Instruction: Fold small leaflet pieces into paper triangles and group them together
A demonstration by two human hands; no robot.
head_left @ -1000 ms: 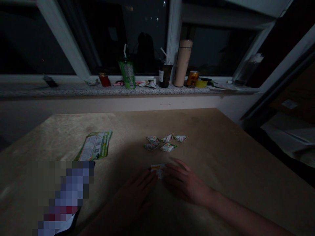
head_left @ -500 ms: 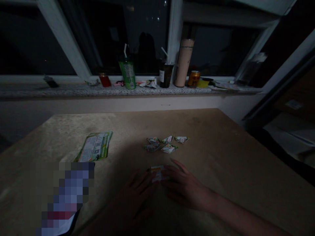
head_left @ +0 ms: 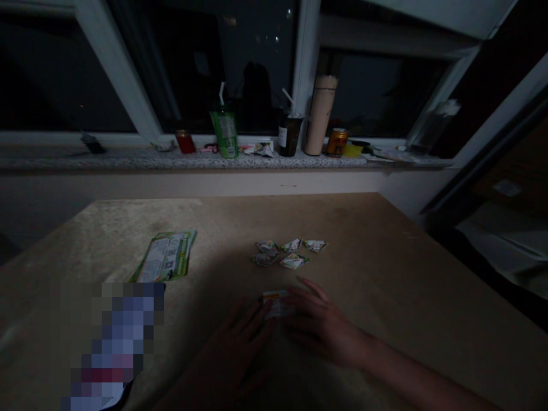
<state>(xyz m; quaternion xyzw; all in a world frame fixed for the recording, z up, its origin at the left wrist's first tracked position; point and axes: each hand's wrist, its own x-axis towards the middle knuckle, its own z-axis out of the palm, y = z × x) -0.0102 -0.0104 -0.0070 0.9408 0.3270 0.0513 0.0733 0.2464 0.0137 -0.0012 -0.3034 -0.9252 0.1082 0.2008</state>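
A small piece of printed paper or wrapper, whitish with an orange-yellow band, lies flat on the table between my hands. My left hand rests at its left side, fingers stretched out and tips near or on its edge. From the right, my right hand lays its fingers over the paper's right part, hiding that side, with the index finger raised a little. Just beyond are several folded triangular pieces of similar printed wrapper, grouped together. Deep shadow covers my left hand and blurs its outline.
At the left lie a flat green printed packet and a phone-like device with a pixelated screen. Along the windowsill stand a green cup, a dark cup, a tall pinkish flask and an orange can.
My left hand has drawn back slightly to the left, so more of the paper shows. The right hand stays almost in place. The view has tilted up slightly.
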